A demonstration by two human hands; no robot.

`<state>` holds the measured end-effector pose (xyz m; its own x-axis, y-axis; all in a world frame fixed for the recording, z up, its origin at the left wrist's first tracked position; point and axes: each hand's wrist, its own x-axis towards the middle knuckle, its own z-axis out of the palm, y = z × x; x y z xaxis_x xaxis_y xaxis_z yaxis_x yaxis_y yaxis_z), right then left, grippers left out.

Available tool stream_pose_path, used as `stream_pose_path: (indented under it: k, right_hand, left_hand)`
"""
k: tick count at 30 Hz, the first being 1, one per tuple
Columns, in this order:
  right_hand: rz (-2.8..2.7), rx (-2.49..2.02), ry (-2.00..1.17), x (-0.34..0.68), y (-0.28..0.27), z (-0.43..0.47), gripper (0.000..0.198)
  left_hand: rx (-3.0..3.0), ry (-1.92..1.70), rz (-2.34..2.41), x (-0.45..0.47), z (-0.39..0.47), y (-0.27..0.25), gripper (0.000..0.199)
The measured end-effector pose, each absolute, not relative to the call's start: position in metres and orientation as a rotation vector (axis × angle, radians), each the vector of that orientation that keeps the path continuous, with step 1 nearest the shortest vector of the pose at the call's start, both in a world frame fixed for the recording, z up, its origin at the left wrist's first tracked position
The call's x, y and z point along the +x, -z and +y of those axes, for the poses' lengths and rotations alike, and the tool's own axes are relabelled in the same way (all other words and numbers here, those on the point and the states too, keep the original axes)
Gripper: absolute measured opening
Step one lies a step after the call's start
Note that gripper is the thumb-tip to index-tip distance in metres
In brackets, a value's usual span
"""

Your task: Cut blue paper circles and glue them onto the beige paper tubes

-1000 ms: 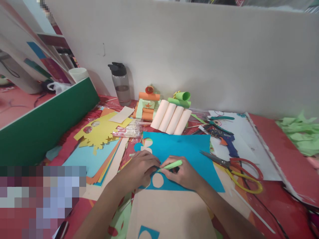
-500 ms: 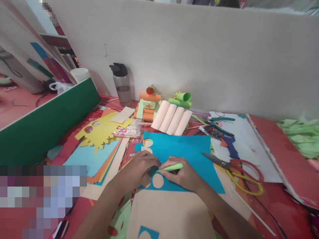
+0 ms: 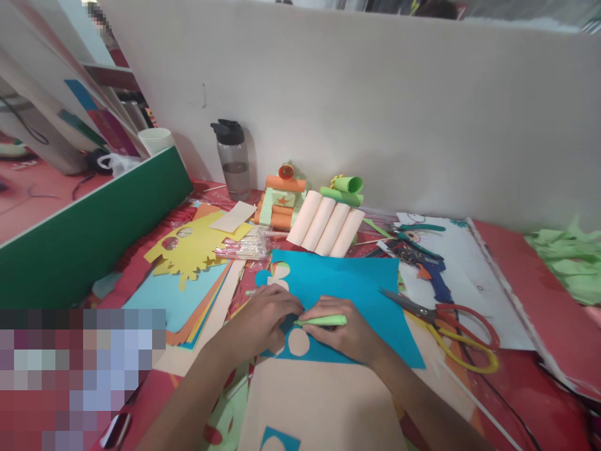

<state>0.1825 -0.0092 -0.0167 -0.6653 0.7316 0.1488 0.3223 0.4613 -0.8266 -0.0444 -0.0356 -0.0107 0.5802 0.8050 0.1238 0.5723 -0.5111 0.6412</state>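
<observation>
In the middle of the head view lies a sheet of blue paper with round holes along its left side. My right hand is closed around a slim light green pen-like tool, its tip down at the sheet. Whether it is a pen or a cutter I cannot tell. Fingers bent and pressed together, my left hand holds the blue paper down just left of the tip; its fingertips are partly hidden. A round hole below my hands shows peach card underneath.
Scissors lie at the sheet's right edge, pliers behind them. Yellow cut paper covers coloured sheets on the left. Peach paper rolls, an orange-and-green paper model and a bottle stand behind. A green board edges the left.
The view has shifted slightly. Both hands stay in the same place on the blue paper, and the light green tool has tilted a little flatter.
</observation>
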Motion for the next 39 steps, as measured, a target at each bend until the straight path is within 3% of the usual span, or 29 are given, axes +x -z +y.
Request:
stream_pose_path:
  k: [5,10,16,25,31,39]
  right_hand:
    - [-2.181,-0.883,-1.07,0.185,0.016,-0.011,0.01]
    - [-1.921,-1.039,-1.044,0.188,0.014,-0.013,0.023]
    - [-2.197,-1.026,-0.878,0.183,0.014,-0.012,0.022]
    - [-2.282,-1.026,-0.826,0.178,0.012,-0.009,0.022]
    - [-2.135,-1.111,-1.091,0.178,0.006,-0.005,0.026]
    - [-2.037,-1.021,-1.563,0.177,-0.009,0.022,0.042]
  left_hand:
    - [2.267,-0.548,1.101,-0.045,-0.035,0.009,0.058]
    - [2.345,-0.554,1.098,-0.042,-0.039,0.008,0.058]
    - [2.498,-0.475,1.174,-0.036,-0.05,0.003,0.037]
    - [2.735,-0.291,1.481,0.015,-0.081,0.003,0.032]
    - [2.56,-0.239,1.799,0.066,-0.09,0.019,0.034]
    - [2.576,-0.337,1.949,0.087,-0.087,0.025,0.022]
